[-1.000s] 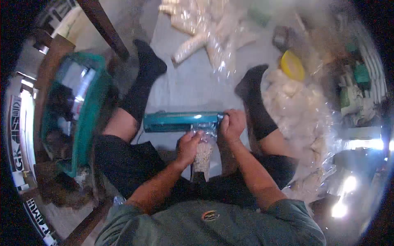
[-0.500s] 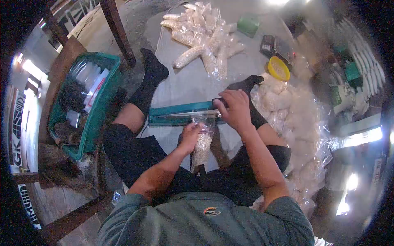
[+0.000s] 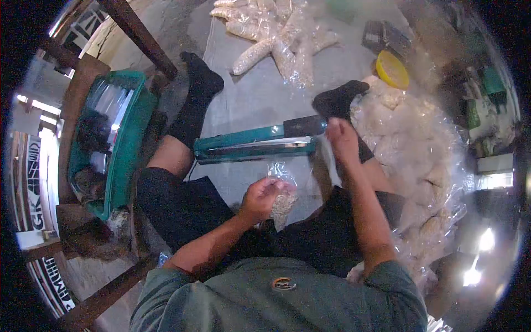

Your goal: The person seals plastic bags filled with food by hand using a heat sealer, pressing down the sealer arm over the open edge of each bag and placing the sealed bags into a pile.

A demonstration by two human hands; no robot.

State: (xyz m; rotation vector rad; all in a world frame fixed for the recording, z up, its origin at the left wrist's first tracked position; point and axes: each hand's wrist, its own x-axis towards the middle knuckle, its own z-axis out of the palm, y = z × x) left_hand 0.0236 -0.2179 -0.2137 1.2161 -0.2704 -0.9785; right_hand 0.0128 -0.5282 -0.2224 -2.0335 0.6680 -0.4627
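Note:
My left hand (image 3: 261, 198) is closed on the upper part of a clear plastic bag (image 3: 283, 205) filled with pale, grain-like pieces. The bag's empty top sticks up above my fingers, just in front of a teal bar heat sealer (image 3: 249, 153). The sealer lies across the floor between my legs, its dark-handled arm (image 3: 301, 127) raised a little above the base. Beside the handle's right end is my right hand (image 3: 343, 141), fingers curled and partly blurred. A pale, blurred strip shows below it; whether the fingers hold anything is unclear.
Several filled bags (image 3: 276, 52) lie piled ahead on the pale floor sheet. More plastic-wrapped bags (image 3: 420, 160) heap along my right leg, with a yellow bowl (image 3: 392, 70) at their far end. A green crate (image 3: 119, 166) of plastic items stands left.
My left hand has drawn the bag back from the sealer towards me. My right hand has come off the handle, rightwards, and the sealer's arm has risen.

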